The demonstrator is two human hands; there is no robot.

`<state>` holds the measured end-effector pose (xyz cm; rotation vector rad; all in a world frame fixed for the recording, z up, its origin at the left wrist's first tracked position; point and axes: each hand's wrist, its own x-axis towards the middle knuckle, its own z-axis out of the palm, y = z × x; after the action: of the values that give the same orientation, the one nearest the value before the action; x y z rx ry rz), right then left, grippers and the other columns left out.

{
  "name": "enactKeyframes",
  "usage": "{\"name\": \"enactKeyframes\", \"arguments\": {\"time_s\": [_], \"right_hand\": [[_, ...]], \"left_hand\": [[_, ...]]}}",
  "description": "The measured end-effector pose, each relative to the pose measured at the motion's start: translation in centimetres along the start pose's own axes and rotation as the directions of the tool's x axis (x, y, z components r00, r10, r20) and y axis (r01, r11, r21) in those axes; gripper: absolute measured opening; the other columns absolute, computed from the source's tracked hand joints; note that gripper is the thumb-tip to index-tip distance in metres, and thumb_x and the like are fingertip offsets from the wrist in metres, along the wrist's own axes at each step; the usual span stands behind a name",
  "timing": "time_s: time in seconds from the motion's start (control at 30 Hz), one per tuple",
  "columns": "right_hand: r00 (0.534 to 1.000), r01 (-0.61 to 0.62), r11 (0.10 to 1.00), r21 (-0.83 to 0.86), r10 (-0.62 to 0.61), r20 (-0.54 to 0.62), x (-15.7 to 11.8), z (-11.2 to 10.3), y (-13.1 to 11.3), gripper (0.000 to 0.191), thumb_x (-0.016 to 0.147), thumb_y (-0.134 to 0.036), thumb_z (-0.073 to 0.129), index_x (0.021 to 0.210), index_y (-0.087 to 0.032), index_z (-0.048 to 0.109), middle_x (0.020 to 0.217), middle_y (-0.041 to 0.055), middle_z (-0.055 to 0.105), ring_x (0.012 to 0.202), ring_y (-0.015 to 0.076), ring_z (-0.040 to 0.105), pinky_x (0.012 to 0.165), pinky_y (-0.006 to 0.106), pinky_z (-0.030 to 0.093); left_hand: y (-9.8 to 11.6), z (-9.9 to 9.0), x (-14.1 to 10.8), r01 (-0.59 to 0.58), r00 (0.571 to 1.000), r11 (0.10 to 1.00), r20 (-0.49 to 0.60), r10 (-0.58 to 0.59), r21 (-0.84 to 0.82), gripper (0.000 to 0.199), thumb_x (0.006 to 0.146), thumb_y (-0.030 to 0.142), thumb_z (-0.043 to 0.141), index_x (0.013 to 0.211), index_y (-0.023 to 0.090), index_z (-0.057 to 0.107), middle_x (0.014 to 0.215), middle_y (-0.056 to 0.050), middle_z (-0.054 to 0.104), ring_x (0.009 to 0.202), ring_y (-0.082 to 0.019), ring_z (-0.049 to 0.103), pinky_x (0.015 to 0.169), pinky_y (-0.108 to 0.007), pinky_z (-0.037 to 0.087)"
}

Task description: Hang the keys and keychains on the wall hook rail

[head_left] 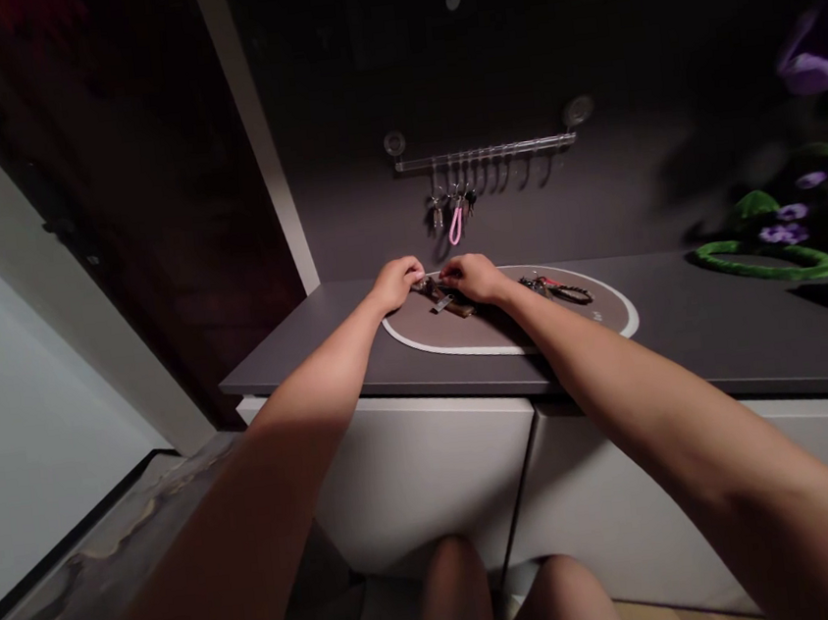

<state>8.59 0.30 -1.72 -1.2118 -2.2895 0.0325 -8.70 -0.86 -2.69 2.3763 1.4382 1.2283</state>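
An oval brown mat (491, 334) with a white rim lies on the dark counter. My left hand (400, 283) is over its left end, fingers pinched together at the edge of a bunch of keys (443, 301). Just right of it, my right hand (474, 276) has its fingers curled at the same bunch, which has a brown piece attached. What either hand grips is too small to make out. Another bunch of keys with a red part and a dark braided loop (569, 293) rests on the mat's right side.
A clear hook rail (486, 153) on the back wall holds several keys and a pink loop (455, 226). At the right stand purple flowers with a green ring-shaped base (769, 268). White cabinet doors (431, 476) are below the counter; a dark door (151, 199) is at left.
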Motion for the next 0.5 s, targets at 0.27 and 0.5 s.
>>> {"name": "enactKeyframes", "arguments": {"time_s": [0.27,0.5], "right_hand": [[0.992,0.004,0.996,0.091,0.008,-0.128,-0.1,-0.4,-0.8,0.021,0.081,-0.023,0.051,0.091,-0.016,0.068,0.092,0.0084,0.068,0.084,0.0177,0.06,0.076,0.025,0.041],[0.992,0.029,0.978,0.204,-0.002,-0.13,-0.5,-0.5,-1.5,0.025,0.082,-0.031,0.051,0.096,-0.017,0.066,0.092,0.0064,0.068,0.085,0.0162,0.059,0.08,0.027,0.041]], "left_hand": [[0.5,-0.5,0.3,-0.023,0.994,0.999,-0.109,0.019,-0.032,0.012,0.077,0.014,0.047,0.072,0.014,0.058,0.072,-0.001,0.059,0.07,-0.012,0.05,0.069,-0.023,0.039],[0.7,-0.5,0.6,0.009,0.986,0.986,-0.161,-0.037,-0.168,0.011,0.078,0.016,0.048,0.075,0.013,0.058,0.073,-0.001,0.059,0.069,-0.011,0.051,0.068,-0.023,0.04]]}}
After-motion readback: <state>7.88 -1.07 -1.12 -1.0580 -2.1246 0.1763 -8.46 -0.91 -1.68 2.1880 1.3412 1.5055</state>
